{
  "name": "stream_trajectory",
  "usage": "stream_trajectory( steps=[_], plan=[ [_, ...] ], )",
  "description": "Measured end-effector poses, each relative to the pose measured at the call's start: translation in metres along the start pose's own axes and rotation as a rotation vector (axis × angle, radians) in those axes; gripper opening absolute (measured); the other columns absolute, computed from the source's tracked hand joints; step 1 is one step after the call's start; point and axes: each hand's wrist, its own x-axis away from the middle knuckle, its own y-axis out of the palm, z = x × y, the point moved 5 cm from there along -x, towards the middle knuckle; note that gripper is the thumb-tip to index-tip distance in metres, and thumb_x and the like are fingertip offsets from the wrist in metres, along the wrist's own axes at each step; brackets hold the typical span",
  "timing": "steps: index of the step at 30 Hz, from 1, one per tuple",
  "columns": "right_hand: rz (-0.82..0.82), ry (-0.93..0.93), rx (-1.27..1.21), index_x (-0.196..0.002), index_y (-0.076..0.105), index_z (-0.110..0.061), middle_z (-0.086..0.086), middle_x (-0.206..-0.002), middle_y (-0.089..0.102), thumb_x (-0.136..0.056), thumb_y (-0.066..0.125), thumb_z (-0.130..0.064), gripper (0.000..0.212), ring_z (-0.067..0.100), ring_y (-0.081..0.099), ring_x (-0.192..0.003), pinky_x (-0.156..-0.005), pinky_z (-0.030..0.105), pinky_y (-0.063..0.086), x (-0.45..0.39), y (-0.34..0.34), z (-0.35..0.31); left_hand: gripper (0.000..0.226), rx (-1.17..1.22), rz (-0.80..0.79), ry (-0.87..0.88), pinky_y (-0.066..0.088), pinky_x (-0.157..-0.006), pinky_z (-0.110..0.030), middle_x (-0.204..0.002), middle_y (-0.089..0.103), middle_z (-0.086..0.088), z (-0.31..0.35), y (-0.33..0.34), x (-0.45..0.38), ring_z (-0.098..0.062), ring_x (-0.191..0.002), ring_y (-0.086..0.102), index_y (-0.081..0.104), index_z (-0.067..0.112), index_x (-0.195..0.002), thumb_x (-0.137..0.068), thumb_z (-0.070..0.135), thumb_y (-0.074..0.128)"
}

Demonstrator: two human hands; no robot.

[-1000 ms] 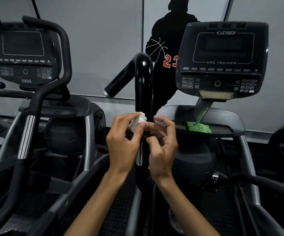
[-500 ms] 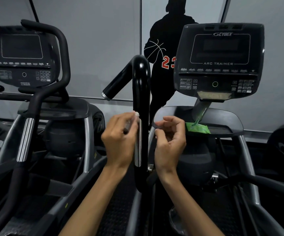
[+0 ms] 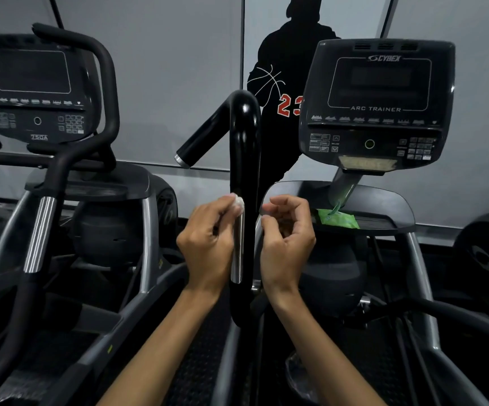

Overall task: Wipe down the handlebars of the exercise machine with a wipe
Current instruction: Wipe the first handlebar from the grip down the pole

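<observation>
Head view, one frame examined. Landmark for all positions: the handlebar [image 3: 244, 159], a black upright tube that bends over at the top and runs down-left to a capped end.

The left hand [image 3: 208, 247] is on the left side of the handlebar, at mid-height. Its fingers are curled round a small white wipe [image 3: 238, 202], pinched into a wad and pressed against the tube just where the black coating meets the silver strip [image 3: 237, 247]. The wad peeks out above the fingertips — a sensible hold, since it puts the cloth, not skin, on the surface and lets the hand slide along the tube.

The right hand [image 3: 287, 241] is just right of the handlebar, not touching it. Its fingers are curled with thumb near the fingertips, and nothing can be seen in them; whether a scrap is held there cannot be told. Judged from its position, it stands by to steady the tube or take the wipe.

Further right of the handlebar, a green packet [image 3: 337, 219] lies on the tray under the console [image 3: 378, 104] — presumably the wipe supply, kept within reach.

Assessment: wiping is at an early stage. The upper bend and the capped branch look to be outstanding.
</observation>
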Motion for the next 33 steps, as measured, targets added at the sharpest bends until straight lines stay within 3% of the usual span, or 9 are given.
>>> stream_trajectory(
  steps=[2,5,9,13,17,20,26,30,33],
  plan=[
    [0.004,0.001,0.011,-0.093,0.063,-0.017,0.002,-0.089,0.069,-0.082,0.06,0.007,0.027,0.016,0.064,-0.083,-0.071,0.02,0.049,-0.001,0.0,0.001,0.016,0.029,-0.021,-0.067,0.058,-0.076,-0.027,-0.096,0.072,0.01,-0.013,-0.003,0.0,-0.011,-0.081,0.071,0.077,0.01,-0.101,-0.086,0.014,0.078],
    [-0.007,0.004,0.029,-0.093,0.064,-0.019,0.003,-0.091,0.068,-0.081,0.059,0.0,0.022,0.023,0.065,-0.089,-0.074,0.032,0.053,-0.002,0.004,0.002,0.018,0.086,0.015,-0.279,0.06,-0.078,-0.036,-0.091,0.073,0.005,-0.033,0.001,-0.018,-0.015,-0.08,0.071,0.077,0.021,-0.103,-0.086,0.028,0.077],
    [-0.014,-0.049,0.052,-0.09,0.064,-0.019,-0.001,-0.091,0.066,-0.08,0.059,0.0,0.022,0.027,0.063,-0.091,-0.077,0.039,0.054,-0.006,0.004,-0.002,0.017,0.226,0.065,-0.43,0.058,-0.077,-0.025,-0.088,0.075,0.011,-0.03,0.011,0.0,-0.006,-0.079,0.071,0.075,0.019,-0.105,-0.088,0.018,0.076],
    [-0.015,-0.051,0.068,-0.09,0.065,-0.016,-0.003,-0.09,0.066,-0.079,0.059,0.0,0.02,0.026,0.062,-0.09,-0.077,0.042,0.053,-0.011,0.003,-0.001,0.025,0.278,0.019,-0.492,0.059,-0.082,-0.033,-0.095,0.076,0.005,-0.044,0.008,0.01,-0.01,-0.085,0.072,0.074,0.018,-0.111,-0.086,0.013,0.077],
    [-0.018,-0.06,0.065,-0.091,0.065,-0.013,-0.001,-0.091,0.065,-0.079,0.06,0.001,0.019,0.022,0.061,-0.088,-0.076,0.036,0.052,-0.011,0.009,-0.001,0.019,0.254,0.07,-0.323,0.058,-0.077,-0.026,-0.091,0.073,0.004,-0.017,0.006,-0.014,-0.009,-0.082,0.071,0.074,0.027,-0.098,-0.084,0.014,0.079],
    [-0.017,-0.075,0.06,-0.091,0.065,-0.013,0.0,-0.092,0.066,-0.079,0.06,0.001,0.019,0.022,0.061,-0.089,-0.076,0.033,0.051,-0.01,0.009,-0.002,0.013,0.087,0.048,-0.097,0.055,-0.074,-0.022,-0.094,0.071,0.005,-0.003,0.002,-0.001,-0.004,-0.086,0.067,0.076,0.012,-0.098,-0.086,0.008,0.077],
    [-0.011,-0.084,0.061,-0.091,0.065,-0.015,-0.001,-0.092,0.066,-0.08,0.059,0.001,0.02,0.024,0.063,-0.09,-0.079,0.041,0.054,-0.013,0.012,-0.002,0.011,0.052,0.095,-0.075,0.052,-0.074,-0.018,-0.093,0.068,0.01,-0.008,0.001,-0.01,0.005,-0.082,0.062,0.077,0.008,-0.098,-0.088,0.01,0.076],
    [-0.012,-0.094,0.057,-0.09,0.065,-0.018,0.0,-0.092,0.066,-0.08,0.058,0.004,0.025,0.024,0.063,-0.089,-0.078,0.044,0.054,-0.012,0.012,-0.003,0.025,-0.069,-0.101,0.174,0.052,-0.08,-0.023,-0.101,0.072,-0.002,0.001,0.0,0.023,-0.011,-0.09,0.065,0.077,0.007,-0.106,-0.084,-0.004,0.075],
    [-0.015,-0.077,0.057,-0.089,0.064,-0.019,0.0,-0.092,0.066,-0.08,0.058,0.002,0.024,0.024,0.062,-0.089,-0.079,0.051,0.054,-0.013,0.011,-0.002,0.013,-0.044,0.043,0.032,0.052,-0.073,-0.018,-0.089,0.071,-0.002,-0.011,-0.003,0.003,0.0,-0.079,0.06,0.078,0.008,-0.1,-0.087,0.005,0.076]
  ],
)
